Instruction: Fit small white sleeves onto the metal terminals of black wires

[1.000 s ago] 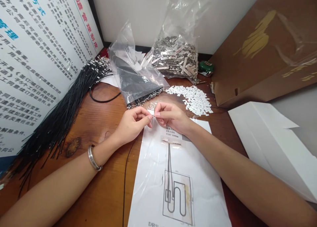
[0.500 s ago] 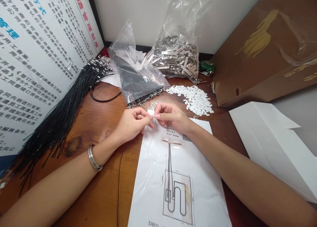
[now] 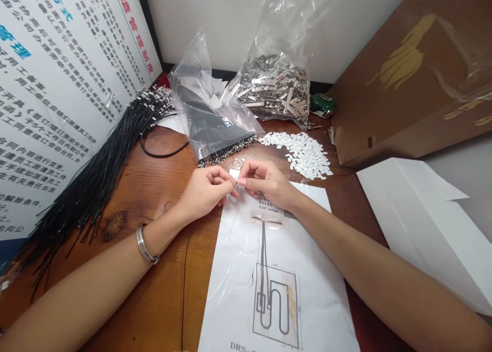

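Head cam: both hands meet over the top of the printed sheet [image 3: 230, 301], mid desk [image 3: 146, 311]. L hand [image 3: 209, 190] has thumb + index pinched tight, other fingers curled in; R hand [image 3: 263, 182] the same, fingertips almost touching the L ones. Between them is a tiny piece [image 3: 236, 181], mostly covered; can't tell exactly what it is, or how much of it each pinch has. A thin dark wire [image 3: 185, 275] lies just beside the L forearm and seems to lead up under the L hand, but its end is hidden.

Nearby: pile of white sleeves [image 3: 309, 157] just beyond R hand, bag of black wires [image 3: 211, 126] w/ bare metal ends facing L hand, bag of metal strips [image 3: 274, 88] behind. Bundle of black wires [image 3: 103, 162], white-tipped, off to the left.

Risks, my guess: main one is a slip, b/c the piece is v. small & only fingertips grip it. If dropped, prob. hard to find, as white sheet + shiny film sit right below. Misalignment also poss., since fingers block the view of the join. Loose wire could snag under L forearm & tug at the pinch if the arm shifts. R wrist swinging out could scatter the sleeves b/c they're loose. Wire ends poking from the bag might catch L knuckles.
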### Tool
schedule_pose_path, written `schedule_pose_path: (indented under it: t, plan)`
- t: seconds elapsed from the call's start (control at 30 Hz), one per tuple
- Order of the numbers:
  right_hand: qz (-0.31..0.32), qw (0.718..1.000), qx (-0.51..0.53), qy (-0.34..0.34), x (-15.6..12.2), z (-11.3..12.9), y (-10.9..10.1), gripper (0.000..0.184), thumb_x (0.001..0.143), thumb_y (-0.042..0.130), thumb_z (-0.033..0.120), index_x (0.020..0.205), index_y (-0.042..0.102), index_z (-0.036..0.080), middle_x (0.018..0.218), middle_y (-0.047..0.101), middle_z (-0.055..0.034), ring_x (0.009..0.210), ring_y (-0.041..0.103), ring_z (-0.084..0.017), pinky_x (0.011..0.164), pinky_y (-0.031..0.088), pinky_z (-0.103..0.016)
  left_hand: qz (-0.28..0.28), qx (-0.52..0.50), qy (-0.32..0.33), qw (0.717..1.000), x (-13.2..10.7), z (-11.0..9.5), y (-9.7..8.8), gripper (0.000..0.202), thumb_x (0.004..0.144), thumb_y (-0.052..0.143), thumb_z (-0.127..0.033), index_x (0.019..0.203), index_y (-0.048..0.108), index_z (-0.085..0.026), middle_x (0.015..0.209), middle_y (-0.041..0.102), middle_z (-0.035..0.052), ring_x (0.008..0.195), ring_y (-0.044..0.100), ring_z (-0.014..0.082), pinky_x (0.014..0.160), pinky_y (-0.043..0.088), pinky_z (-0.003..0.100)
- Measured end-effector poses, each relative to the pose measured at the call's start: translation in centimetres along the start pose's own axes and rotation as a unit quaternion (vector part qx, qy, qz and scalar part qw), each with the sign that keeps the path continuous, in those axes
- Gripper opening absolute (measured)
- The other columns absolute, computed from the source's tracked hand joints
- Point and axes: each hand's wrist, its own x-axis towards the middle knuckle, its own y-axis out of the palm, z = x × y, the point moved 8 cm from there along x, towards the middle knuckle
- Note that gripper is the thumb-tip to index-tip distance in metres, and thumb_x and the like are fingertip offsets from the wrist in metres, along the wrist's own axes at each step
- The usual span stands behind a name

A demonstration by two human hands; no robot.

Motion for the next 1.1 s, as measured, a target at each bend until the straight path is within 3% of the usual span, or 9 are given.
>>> schedule_pose_path:
  t: [0.43,0.87,1.1]
  plan:
    - [-0.043,0.999,0.027,-0.005,0.0,-0.4,-0.6,0.023,0.076,0.071,0.033,0.071,0.055,0.017,0.046,0.052,0.006,0.037,0.043,-0.006,0.035,0.03,-0.019,-0.014,-0.035,0.03,0.999,0.1,-0.4,0.0,0.016,0.076,0.066,-0.027,0.079,0.063,-0.012,0.066,0.068,0.0011,0.044,0.054,0.0061,0.043,0.045,0.018]
    - [-0.08,0.996,0.026,-0.004,0.0,-0.3,-1.0,0.024,0.073,0.073,0.037,0.073,0.061,0.016,0.046,0.053,0.0049,0.037,0.044,-0.007,0.035,0.034,-0.02,-0.031,-0.037,0.03,0.998,0.1,-0.6,-0.2,0.02,0.075,0.068,-0.031,0.077,0.063,-0.012,0.068,0.069,0.003,0.044,0.054,0.0068,0.044,0.046,0.019]
    - [-0.105,0.994,0.029,0.007,0.0,-0.7,-1.3,0.027,0.072,0.075,0.039,0.073,0.06,0.017,0.044,0.051,0.0058,0.035,0.043,-0.007,0.034,0.032,-0.02,-0.075,-0.053,0.022,0.996,-0.1,-0.2,-0.5,0.023,0.071,0.07,-0.032,0.077,0.063,-0.011,0.07,0.071,0.0052,0.052,0.061,0.0111,0.051,0.053,0.023]
